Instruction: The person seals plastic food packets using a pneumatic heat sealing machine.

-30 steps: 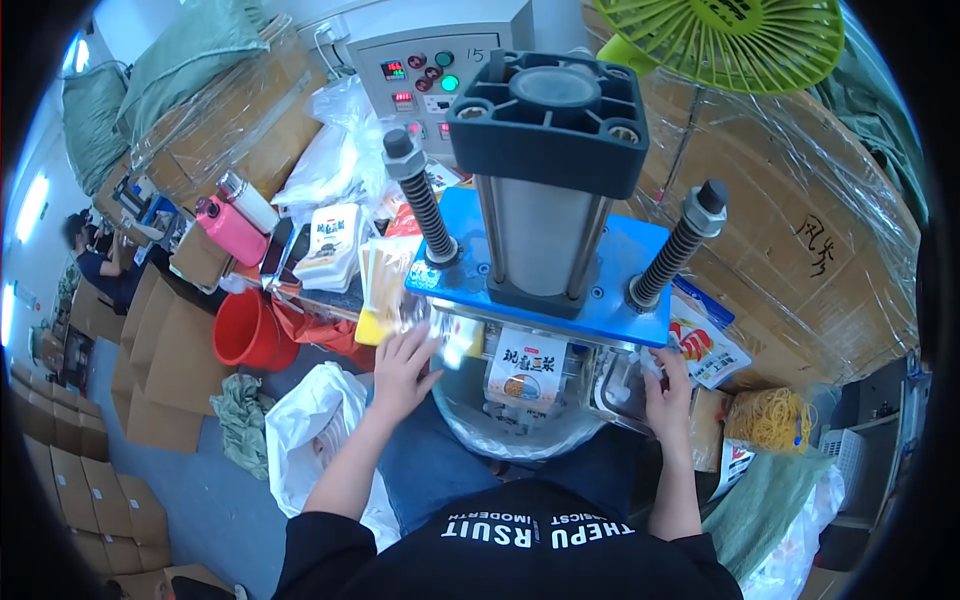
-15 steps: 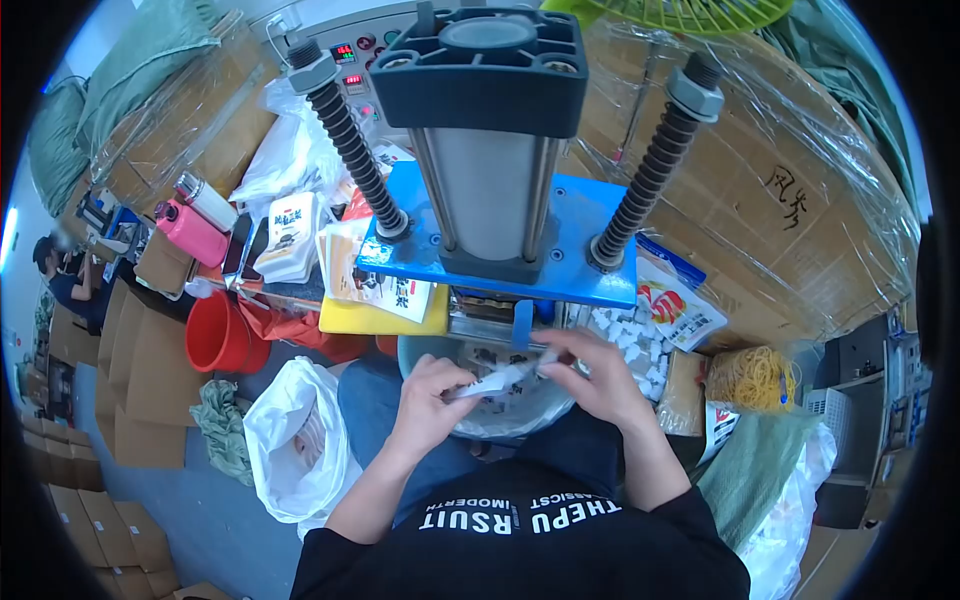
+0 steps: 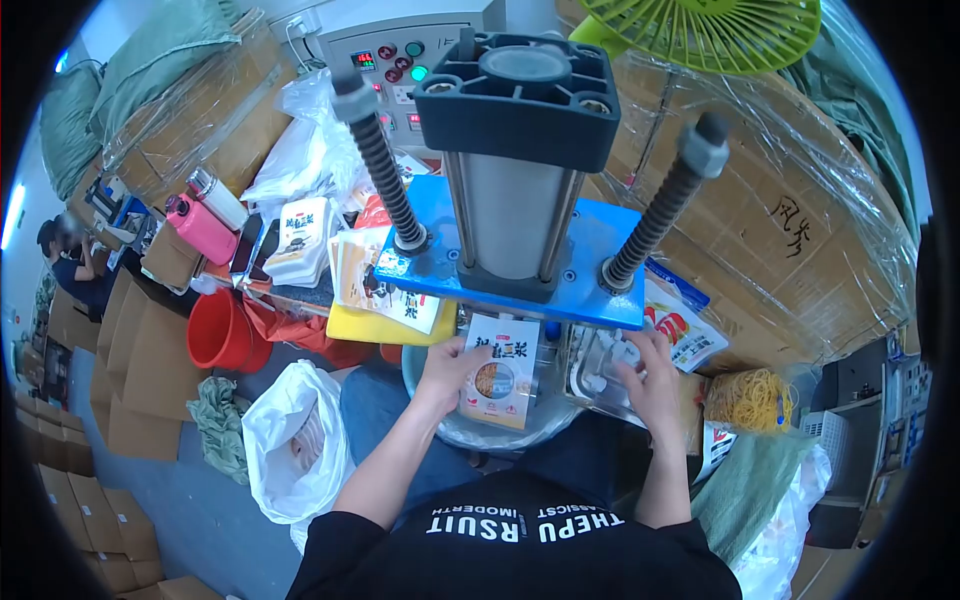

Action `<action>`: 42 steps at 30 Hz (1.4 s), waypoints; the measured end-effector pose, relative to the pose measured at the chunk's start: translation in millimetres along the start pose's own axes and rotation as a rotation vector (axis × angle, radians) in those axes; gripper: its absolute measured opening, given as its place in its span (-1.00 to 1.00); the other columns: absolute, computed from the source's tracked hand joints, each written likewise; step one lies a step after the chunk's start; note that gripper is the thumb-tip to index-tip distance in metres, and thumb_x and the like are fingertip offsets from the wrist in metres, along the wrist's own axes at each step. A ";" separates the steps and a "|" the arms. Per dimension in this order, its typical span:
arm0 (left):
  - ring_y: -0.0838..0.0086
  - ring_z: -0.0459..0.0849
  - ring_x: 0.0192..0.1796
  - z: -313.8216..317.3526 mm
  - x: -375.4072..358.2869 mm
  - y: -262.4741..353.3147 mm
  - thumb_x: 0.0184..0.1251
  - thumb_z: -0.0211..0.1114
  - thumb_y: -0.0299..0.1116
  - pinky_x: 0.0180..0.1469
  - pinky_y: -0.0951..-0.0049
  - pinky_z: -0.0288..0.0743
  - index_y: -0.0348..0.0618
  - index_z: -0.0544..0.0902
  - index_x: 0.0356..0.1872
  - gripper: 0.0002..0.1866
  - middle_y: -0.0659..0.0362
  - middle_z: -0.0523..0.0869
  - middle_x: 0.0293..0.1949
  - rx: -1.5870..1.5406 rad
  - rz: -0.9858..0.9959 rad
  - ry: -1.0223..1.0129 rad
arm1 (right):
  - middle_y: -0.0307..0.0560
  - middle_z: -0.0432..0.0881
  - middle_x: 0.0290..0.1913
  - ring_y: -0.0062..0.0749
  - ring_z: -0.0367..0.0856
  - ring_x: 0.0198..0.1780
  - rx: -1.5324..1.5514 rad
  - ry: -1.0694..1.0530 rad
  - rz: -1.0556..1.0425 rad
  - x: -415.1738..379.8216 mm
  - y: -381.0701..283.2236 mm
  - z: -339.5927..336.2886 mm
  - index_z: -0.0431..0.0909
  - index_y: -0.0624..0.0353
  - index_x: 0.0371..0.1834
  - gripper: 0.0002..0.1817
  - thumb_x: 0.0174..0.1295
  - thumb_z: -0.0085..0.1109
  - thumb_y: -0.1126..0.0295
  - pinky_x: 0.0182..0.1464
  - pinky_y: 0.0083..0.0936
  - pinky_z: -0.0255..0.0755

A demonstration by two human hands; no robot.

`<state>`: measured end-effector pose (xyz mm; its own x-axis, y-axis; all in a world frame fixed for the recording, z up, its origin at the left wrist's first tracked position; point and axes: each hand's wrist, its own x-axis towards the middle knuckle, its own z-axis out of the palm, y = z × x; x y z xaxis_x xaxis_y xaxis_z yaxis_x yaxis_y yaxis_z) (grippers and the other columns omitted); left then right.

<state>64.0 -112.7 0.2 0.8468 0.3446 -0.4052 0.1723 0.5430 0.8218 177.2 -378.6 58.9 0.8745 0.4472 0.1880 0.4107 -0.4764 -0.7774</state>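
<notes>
Fingers [image 3: 452, 352] of left hand [image 3: 447, 368] | pinch pouch [image 3: 498, 372] left edge | under press [image 3: 510, 262]

The flat white printed pouch [image 3: 499, 372] bears black characters, an orange lower band and a round picture. The press's flat metal plate [image 3: 600, 262] is bright blue under a dark grey block [image 3: 520, 95]. The round plastic bucket [image 3: 222, 334] is red, the bottle [image 3: 203, 229] pink, the slatted fan [image 3: 715, 30] lime green.

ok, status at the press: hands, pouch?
Left hand holds pouch upright under blue plate. Right hand in the tray of small white pieces. Nothing between pouch and press.
</notes>
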 end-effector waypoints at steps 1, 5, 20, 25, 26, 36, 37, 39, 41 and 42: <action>0.45 0.74 -0.23 0.3 3.2 -2.3 0.29 0.32 -0.53 -0.15 0.45 0.63 -0.42 0.68 -0.14 -0.82 0.06 0.76 -0.20 -0.001 0.000 -0.004 | -0.05 0.57 -0.11 -0.23 0.62 -0.26 -0.195 -0.004 0.014 -6.8 11.1 0.3 0.57 0.15 0.02 -0.67 0.15 0.26 0.52 -0.23 -0.39 0.49; 0.50 0.73 -0.26 -4.3 10.2 -7.2 0.29 0.33 -0.51 -0.18 0.50 0.61 -0.40 0.69 -0.14 -0.81 0.08 0.77 -0.22 0.085 -0.014 -0.002 | 0.09 0.53 -0.12 0.07 0.60 -0.21 -0.324 0.077 -0.004 -13.5 35.4 17.5 0.57 0.15 0.03 -0.65 0.13 0.25 0.53 -0.12 -0.23 0.48; 0.19 0.58 -0.16 -99.6 -15.0 38.4 -0.12 0.37 -0.55 -0.04 0.23 0.37 -0.11 0.70 -0.27 -0.72 0.17 0.69 -0.25 1.394 0.962 0.353 | 0.06 0.59 -0.20 -0.07 0.64 -0.19 -0.124 0.218 -0.127 -1.4 51.6 25.4 0.52 0.24 0.10 -0.67 0.27 0.02 0.63 -0.11 -0.36 0.52; 0.27 0.49 -0.37 -38.8 -44.6 35.4 -0.16 0.40 -0.60 -0.34 0.35 0.35 -0.25 0.64 -0.45 -0.83 0.14 0.61 -0.46 1.117 0.911 0.363 | -0.16 0.63 -0.32 -0.50 0.69 -0.31 0.804 -0.165 0.265 -16.9 -2.0 28.8 0.55 0.27 -0.03 -0.80 0.30 0.14 0.61 -0.15 -0.59 0.57; 0.30 0.48 -0.38 -25.7 -53.5 30.8 -0.16 0.40 -0.60 -0.36 0.37 0.33 -0.25 0.64 -0.45 -0.83 0.15 0.61 -0.46 1.099 0.894 0.264 | -0.19 0.62 -0.27 -0.52 0.65 -0.23 0.726 -0.296 0.241 -19.3 -3.2 29.4 0.54 0.22 0.01 -0.75 0.26 0.19 0.60 -0.17 -0.53 0.60; 0.60 0.58 -0.34 2.3 -85.5 11.3 0.12 0.47 -0.42 -0.30 0.54 0.44 -0.26 0.74 -0.25 -0.81 0.23 0.72 -0.39 0.663 0.190 -0.239 | -0.11 0.67 -0.16 -0.44 0.62 -0.18 0.459 -0.415 -0.163 -6.8 -55.9 45.9 0.65 0.20 -0.06 -0.78 0.21 0.29 0.48 -0.15 -0.55 0.49; 0.68 0.61 -0.31 2.8 -85.1 5.5 0.21 0.44 -0.37 -0.29 0.59 0.47 -0.29 0.74 -0.23 -0.80 0.23 0.76 -0.32 0.391 -0.032 -0.260 | -0.13 0.67 -0.15 -0.51 0.60 -0.18 0.497 -0.380 -0.079 -10.9 -57.0 49.5 0.63 0.21 -0.03 -0.76 0.23 0.26 0.47 -0.16 -0.58 0.48; 0.64 0.66 -0.25 3.4 -74.5 -3.0 0.25 0.41 -0.42 -0.17 0.57 0.56 -0.35 0.73 -0.17 -0.78 0.16 0.77 -0.22 0.354 -0.031 -0.255 | -0.14 0.67 -0.16 -0.54 0.60 -0.20 0.505 -0.352 0.046 -9.0 -50.8 49.0 0.63 0.22 -0.02 -0.75 0.23 0.26 0.47 -0.17 -0.60 0.48; 0.50 0.74 -0.22 -3.1 -50.6 -12.6 0.23 0.40 -0.48 -0.13 0.49 0.63 -0.43 0.68 -0.11 -0.74 0.07 0.77 -0.21 0.171 -0.026 -0.164 | -0.15 0.66 -0.18 -0.58 0.58 -0.25 0.440 -0.218 0.125 -6.4 -41.5 39.8 0.62 0.25 -0.02 -0.75 0.24 0.24 0.49 -0.20 -0.64 0.46; 0.45 0.75 -0.21 -1.6 -38.8 -6.4 0.24 0.39 -0.51 -0.11 0.42 0.65 -0.46 0.66 -0.11 -0.75 0.03 0.77 -0.20 0.148 -0.077 -0.093 | -0.17 0.65 -0.19 -0.59 0.57 -0.26 0.380 -0.218 0.108 -4.8 -31.6 30.2 0.62 0.26 -0.04 -0.77 0.24 0.23 0.50 -0.21 -0.65 0.46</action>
<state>29.2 -128.3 10.0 0.8700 0.2304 -0.4359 0.3045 0.4442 0.8426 152.2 -342.8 64.4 0.8158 0.5784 -0.0052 0.1606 -0.2351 -0.9586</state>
